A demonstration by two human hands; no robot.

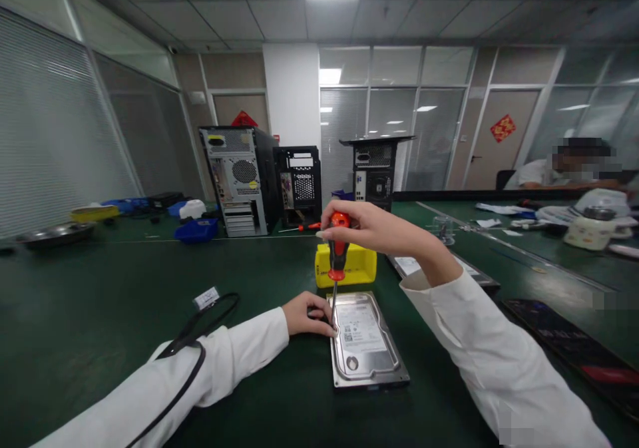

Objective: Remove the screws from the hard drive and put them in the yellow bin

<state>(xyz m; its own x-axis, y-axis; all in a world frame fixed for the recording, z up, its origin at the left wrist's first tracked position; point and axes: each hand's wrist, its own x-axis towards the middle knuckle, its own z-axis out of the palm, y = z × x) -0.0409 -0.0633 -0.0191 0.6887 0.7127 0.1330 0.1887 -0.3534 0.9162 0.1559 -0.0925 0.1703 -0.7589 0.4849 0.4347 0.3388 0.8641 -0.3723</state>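
Note:
A silver hard drive (pixel 368 361) with a white label lies flat on the green table in front of me. My right hand (pixel 362 225) grips a red and black screwdriver (pixel 338 258) from above by its handle. The screwdriver stands nearly upright, its shaft reaching down to the drive's left edge. At that spot, my left hand (pixel 305 313) has thumb and fingers curled together around the tip. Whatever is pinched there is hidden. Just behind the drive is a yellow bin (pixel 350 265).
Computer cases (pixel 239 182) stand at the back, with another screwdriver (pixel 307 227) before them. A second drive (pixel 474 271) lies right of the yellow bin, near a dark mat (pixel 564 338). A blue bin (pixel 196 231) and metal dish (pixel 56 234) sit left. A person (pixel 536 172) sits far right.

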